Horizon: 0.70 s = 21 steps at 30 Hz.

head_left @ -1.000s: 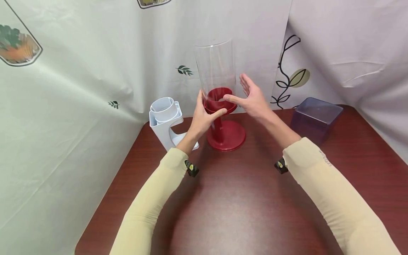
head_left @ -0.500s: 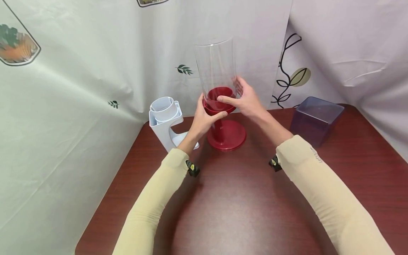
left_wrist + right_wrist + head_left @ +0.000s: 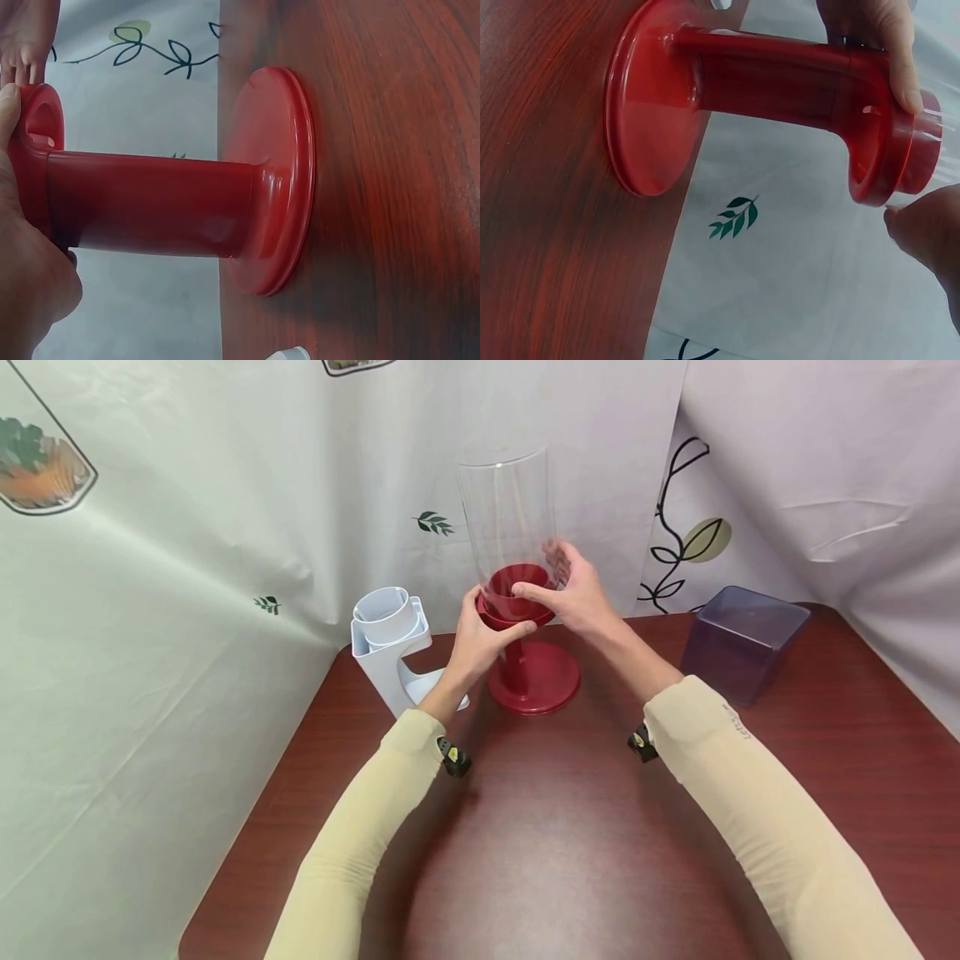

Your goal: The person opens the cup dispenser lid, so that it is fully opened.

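Note:
A red stand (image 3: 536, 681) with a round base, a thick post and a ring-shaped top stands upright on the table. Seated at its top, a tall clear cylinder (image 3: 506, 510) rises with an open upper rim. My left hand (image 3: 476, 639) grips the stand's red collar from the left, thumb across the front. Around the lower part of the cylinder, my right hand (image 3: 588, 597) holds from the right, its thumb in front and its fingers seen through the clear wall behind. The right wrist view has the left thumb pressed along the red collar (image 3: 877, 161).
A white plastic stand (image 3: 390, 647) with a round cup is close to the left forearm. At the right back is a translucent purple bin (image 3: 738, 643). White cloth (image 3: 322, 460) with printed leaves hangs behind the dark red wooden table (image 3: 570, 835).
My right hand has moved left from beside the cylinder and closed around its lower part. The left hand keeps its grip on the red collar, and the stand stays put.

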{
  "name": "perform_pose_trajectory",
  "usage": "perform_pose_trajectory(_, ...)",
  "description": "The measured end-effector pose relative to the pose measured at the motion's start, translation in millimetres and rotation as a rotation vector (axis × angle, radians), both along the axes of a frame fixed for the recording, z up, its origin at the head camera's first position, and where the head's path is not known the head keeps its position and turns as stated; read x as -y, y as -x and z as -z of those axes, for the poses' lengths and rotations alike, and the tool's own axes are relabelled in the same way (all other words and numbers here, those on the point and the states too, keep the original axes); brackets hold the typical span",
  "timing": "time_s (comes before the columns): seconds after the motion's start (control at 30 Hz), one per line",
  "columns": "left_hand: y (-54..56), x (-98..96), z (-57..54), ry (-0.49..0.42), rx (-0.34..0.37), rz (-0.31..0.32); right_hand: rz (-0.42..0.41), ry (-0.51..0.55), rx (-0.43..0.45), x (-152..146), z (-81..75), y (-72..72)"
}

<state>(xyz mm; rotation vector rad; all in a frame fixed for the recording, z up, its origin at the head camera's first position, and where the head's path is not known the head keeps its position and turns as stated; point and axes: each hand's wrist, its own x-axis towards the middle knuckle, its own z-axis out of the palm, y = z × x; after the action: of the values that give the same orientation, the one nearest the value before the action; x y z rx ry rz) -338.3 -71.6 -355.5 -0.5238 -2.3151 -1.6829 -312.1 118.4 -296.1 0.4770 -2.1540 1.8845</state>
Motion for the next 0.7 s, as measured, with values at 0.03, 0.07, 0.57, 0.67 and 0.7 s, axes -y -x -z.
perform_pose_trajectory(0.03,-0.4,-0.6,0.4,0.002,-0.008,-0.005,0.005,0.007,-0.007,0,0.0,-0.2)
perform_pose_trajectory(0.07,-1.1,-1.2,0.7,0.004,-0.016,-0.008,0.009,0.010,-0.012,-1,0.1,-0.4)
perform_pose_trajectory(0.57,-26.6,-14.1,-3.6,0.016,-0.072,-0.007,0.025,-0.034,-0.053,-15,-5.3,-30.3)
perform_pose_trajectory(0.67,-34.8,-16.7,-4.4,0.030,-0.077,-0.012,0.033,-0.058,-0.054,-19,-3.2,-36.7)
perform_pose_trajectory(0.7,-38.0,-17.6,-4.4,0.036,-0.076,-0.013,0.033,-0.065,-0.050,-20,-3.7,-40.5)
